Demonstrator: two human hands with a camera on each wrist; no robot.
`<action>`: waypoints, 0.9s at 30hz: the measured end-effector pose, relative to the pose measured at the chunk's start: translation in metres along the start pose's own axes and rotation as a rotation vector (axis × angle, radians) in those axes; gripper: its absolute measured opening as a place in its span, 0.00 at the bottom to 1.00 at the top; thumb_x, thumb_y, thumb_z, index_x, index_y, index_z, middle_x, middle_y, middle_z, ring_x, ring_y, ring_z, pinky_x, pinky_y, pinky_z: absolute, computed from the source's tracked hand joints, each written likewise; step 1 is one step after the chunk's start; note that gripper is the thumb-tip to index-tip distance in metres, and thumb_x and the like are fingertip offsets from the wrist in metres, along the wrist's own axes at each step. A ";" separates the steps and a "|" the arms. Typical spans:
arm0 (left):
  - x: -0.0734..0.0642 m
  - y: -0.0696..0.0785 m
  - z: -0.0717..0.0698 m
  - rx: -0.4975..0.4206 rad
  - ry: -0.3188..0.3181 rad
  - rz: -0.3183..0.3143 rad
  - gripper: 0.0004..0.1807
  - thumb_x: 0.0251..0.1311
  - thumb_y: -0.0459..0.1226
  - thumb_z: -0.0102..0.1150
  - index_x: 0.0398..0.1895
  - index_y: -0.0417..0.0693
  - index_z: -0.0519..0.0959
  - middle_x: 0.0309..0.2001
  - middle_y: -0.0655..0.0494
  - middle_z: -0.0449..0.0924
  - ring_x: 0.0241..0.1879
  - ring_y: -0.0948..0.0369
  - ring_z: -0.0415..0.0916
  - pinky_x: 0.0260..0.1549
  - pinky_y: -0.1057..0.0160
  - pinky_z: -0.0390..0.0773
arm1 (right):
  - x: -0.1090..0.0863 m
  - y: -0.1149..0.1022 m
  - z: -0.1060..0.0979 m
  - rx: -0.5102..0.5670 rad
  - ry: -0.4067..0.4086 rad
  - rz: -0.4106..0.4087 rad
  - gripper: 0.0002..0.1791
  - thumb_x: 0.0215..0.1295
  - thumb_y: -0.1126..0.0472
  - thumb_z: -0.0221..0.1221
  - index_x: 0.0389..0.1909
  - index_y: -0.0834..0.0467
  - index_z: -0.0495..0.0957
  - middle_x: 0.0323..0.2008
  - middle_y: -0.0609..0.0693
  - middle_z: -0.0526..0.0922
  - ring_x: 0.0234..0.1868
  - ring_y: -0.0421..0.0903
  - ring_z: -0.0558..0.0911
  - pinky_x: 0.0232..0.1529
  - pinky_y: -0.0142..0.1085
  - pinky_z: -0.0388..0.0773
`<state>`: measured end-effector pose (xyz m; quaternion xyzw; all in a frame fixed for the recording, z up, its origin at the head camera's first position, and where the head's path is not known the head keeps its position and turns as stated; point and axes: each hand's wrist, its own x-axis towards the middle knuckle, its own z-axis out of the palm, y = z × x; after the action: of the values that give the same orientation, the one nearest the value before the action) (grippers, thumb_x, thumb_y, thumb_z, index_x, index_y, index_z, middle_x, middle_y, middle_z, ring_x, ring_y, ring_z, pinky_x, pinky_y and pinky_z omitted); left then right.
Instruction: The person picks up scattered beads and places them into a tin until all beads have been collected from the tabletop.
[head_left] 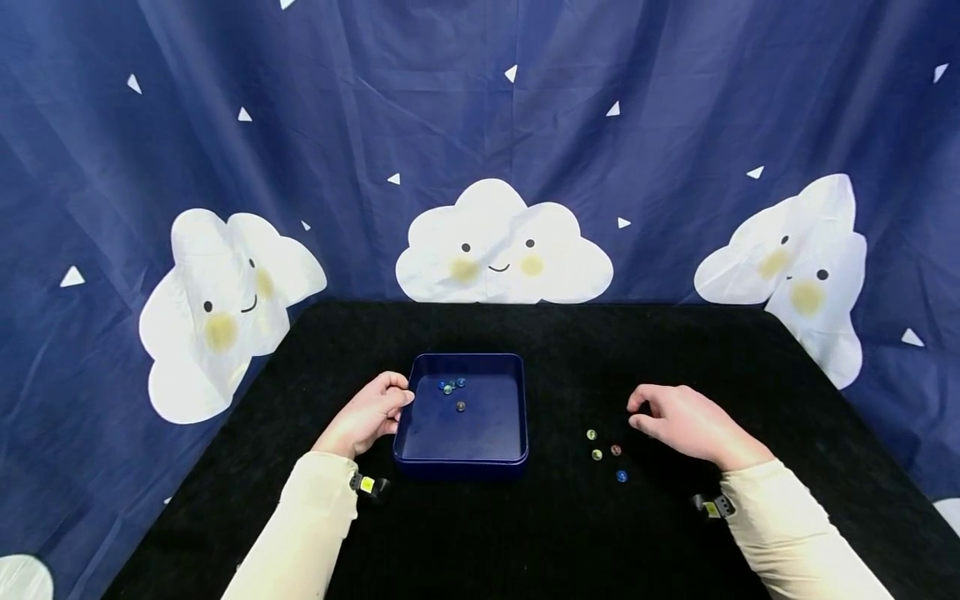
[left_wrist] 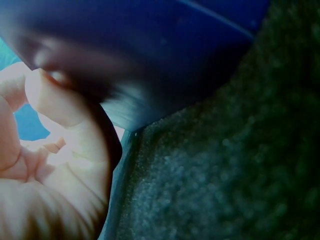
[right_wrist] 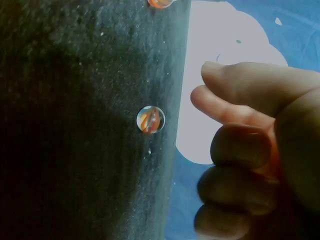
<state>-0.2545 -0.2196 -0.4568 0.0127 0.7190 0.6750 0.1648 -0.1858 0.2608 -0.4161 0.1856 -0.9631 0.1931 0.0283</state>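
Observation:
My left hand (head_left: 367, 414) grips the left wall of a square navy tray (head_left: 461, 454), thumb over the rim; in the left wrist view the thumb presses against the tray's dark blue side (left_wrist: 165, 55). Inside, a cluster of small glass marbles (head_left: 447, 390) lies toward the back, with a brownish marble (head_left: 461, 407) nearer the middle. Over the cloth on the right hovers my right hand (head_left: 686, 421), thumb and index finger parted, nothing between them. Just left of it lie two yellowish marbles (head_left: 592, 435), a reddish marble (head_left: 616, 450) and a blue marble (head_left: 622, 477). The right wrist view shows an orange-swirled marble (right_wrist: 150, 120).
Black cloth (head_left: 562, 533) covers the table, whose back edge meets a dark blue curtain (head_left: 480, 100) printed with smiling white clouds. Both wrists carry small black cameras over cream sleeves.

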 end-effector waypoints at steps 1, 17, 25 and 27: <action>0.000 0.000 0.000 0.002 0.001 0.004 0.18 0.66 0.31 0.54 0.55 0.37 0.62 0.30 0.54 0.67 0.24 0.64 0.65 0.19 0.69 0.70 | -0.001 0.003 0.000 0.005 -0.016 0.003 0.07 0.61 0.57 0.68 0.38 0.47 0.81 0.17 0.35 0.69 0.19 0.34 0.68 0.27 0.35 0.68; 0.000 -0.002 0.000 -0.005 -0.002 0.010 0.16 0.67 0.30 0.53 0.54 0.38 0.62 0.31 0.53 0.68 0.24 0.64 0.65 0.19 0.70 0.71 | -0.008 0.016 0.003 0.052 -0.165 0.038 0.11 0.53 0.60 0.70 0.33 0.46 0.78 0.18 0.37 0.68 0.21 0.36 0.67 0.28 0.35 0.67; 0.001 -0.001 0.000 -0.004 -0.020 0.021 0.17 0.67 0.30 0.54 0.54 0.36 0.61 0.30 0.54 0.68 0.24 0.65 0.66 0.19 0.70 0.72 | -0.010 0.021 -0.001 0.046 -0.151 0.030 0.12 0.54 0.63 0.68 0.33 0.45 0.77 0.18 0.37 0.68 0.20 0.35 0.67 0.28 0.35 0.66; 0.001 0.000 0.000 -0.004 -0.019 0.020 0.18 0.67 0.30 0.53 0.55 0.36 0.61 0.30 0.54 0.68 0.24 0.65 0.66 0.18 0.70 0.72 | -0.009 0.022 -0.001 0.037 -0.146 0.027 0.12 0.54 0.63 0.68 0.33 0.45 0.77 0.17 0.37 0.68 0.20 0.35 0.67 0.28 0.35 0.67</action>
<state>-0.2554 -0.2189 -0.4573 0.0259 0.7158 0.6780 0.1648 -0.1851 0.2830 -0.4242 0.1867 -0.9612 0.1971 -0.0482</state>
